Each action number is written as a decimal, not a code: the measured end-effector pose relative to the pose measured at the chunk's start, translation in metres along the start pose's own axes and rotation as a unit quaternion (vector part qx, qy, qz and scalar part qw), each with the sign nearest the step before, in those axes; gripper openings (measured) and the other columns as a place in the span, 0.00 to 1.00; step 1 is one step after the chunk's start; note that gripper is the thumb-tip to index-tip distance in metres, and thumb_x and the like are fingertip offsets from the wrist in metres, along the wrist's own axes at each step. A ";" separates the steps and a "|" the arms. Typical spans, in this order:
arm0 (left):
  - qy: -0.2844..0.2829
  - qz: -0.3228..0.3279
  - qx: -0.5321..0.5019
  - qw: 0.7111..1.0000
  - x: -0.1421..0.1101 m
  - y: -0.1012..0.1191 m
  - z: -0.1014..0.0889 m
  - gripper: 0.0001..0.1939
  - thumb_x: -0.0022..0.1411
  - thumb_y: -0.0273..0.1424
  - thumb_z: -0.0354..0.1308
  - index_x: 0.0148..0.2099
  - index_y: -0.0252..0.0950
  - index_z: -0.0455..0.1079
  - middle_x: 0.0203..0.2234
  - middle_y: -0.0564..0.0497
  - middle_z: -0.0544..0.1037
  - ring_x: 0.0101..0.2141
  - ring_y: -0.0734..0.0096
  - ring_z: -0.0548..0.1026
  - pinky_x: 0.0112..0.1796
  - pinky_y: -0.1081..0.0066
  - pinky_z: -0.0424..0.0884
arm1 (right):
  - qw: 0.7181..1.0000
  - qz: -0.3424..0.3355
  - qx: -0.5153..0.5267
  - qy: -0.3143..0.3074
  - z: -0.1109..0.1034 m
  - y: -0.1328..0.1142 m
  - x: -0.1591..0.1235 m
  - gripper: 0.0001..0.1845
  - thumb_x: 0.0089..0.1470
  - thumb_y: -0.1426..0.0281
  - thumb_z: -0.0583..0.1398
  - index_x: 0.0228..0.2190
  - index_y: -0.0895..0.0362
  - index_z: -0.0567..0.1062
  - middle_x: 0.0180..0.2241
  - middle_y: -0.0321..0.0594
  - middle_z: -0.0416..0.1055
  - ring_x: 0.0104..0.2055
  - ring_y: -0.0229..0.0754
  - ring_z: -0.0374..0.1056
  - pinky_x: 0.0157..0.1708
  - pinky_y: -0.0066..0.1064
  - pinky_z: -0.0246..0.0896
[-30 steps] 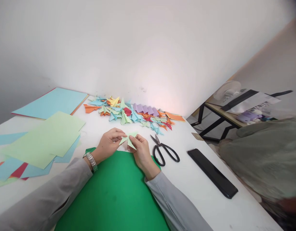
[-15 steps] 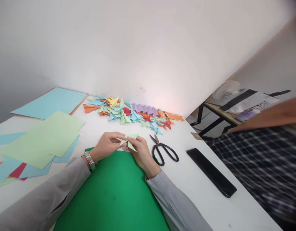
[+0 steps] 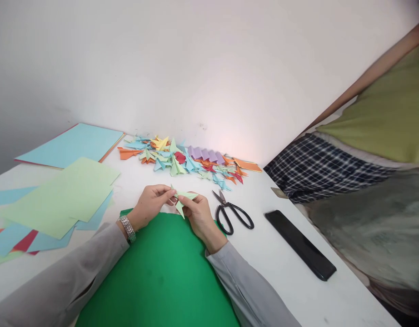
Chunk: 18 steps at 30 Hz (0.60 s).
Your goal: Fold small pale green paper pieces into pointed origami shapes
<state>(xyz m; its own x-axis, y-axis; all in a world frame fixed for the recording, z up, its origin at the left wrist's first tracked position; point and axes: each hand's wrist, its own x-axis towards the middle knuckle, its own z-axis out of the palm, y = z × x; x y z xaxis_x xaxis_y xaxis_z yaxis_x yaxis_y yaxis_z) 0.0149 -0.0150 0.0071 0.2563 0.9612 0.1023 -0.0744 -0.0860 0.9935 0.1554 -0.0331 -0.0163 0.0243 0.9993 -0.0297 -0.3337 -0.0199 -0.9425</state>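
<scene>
Both my hands meet over the far edge of a dark green sheet [image 3: 162, 277] on the white table [image 3: 274, 268]. My left hand [image 3: 150, 206] and my right hand [image 3: 199, 215] pinch a small, pale green folded paper piece [image 3: 182, 200] between their fingertips, holding it just above the table. A metal watch [image 3: 128, 228] sits on my left wrist. Both sleeves are grey.
Black scissors [image 3: 231, 212] lie right of my right hand, a black phone [image 3: 301, 244] further right. Several folded paper shapes [image 3: 185, 162] are piled by the wall. Loose light green and blue sheets [image 3: 62, 195] lie at left. A person in checked cloth [image 3: 325, 168] passes at right.
The folded piece has turned in my fingers, its point now hanging down. At right, a person in checked cloth and a yellow-green top has moved across the view beside the table.
</scene>
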 end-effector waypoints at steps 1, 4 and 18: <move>0.003 0.003 0.006 1.000 0.000 -0.001 0.001 0.12 0.51 0.38 0.60 0.28 0.32 0.73 0.20 0.51 0.76 0.24 0.71 0.74 0.30 0.71 0.73 | 1.000 0.002 -0.004 -0.001 0.000 0.000 0.000 0.11 0.37 0.65 0.67 0.22 0.58 0.75 0.19 0.34 0.69 0.19 0.33 0.59 0.19 0.26 0.51; 0.015 0.025 0.033 0.999 -0.002 -0.003 0.002 0.12 0.52 0.38 0.59 0.27 0.33 0.73 0.19 0.52 0.75 0.24 0.72 0.73 0.29 0.72 0.72 | 1.000 0.011 -0.005 -0.001 0.000 -0.002 0.000 0.11 0.36 0.66 0.68 0.21 0.59 0.74 0.19 0.34 0.70 0.19 0.33 0.60 0.19 0.25 0.53; 0.109 0.035 0.040 0.993 -0.004 -0.005 0.007 0.09 0.48 0.34 0.62 0.27 0.33 0.75 0.15 0.53 0.73 0.20 0.74 0.70 0.24 0.73 0.68 | 0.999 0.007 -0.040 -0.035 0.000 -0.003 -0.002 0.12 0.36 0.64 0.69 0.20 0.59 0.75 0.18 0.33 0.68 0.19 0.33 0.61 0.20 0.25 0.58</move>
<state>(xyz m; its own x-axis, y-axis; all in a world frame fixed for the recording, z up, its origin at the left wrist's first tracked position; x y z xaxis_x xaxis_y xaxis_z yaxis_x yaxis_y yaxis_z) 0.0208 -0.0201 0.0022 0.0379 0.9853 0.1668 -0.0051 -0.1667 0.9860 0.1558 -0.0351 -0.0137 -0.0470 0.9986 -0.0231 -0.2572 -0.0344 -0.9657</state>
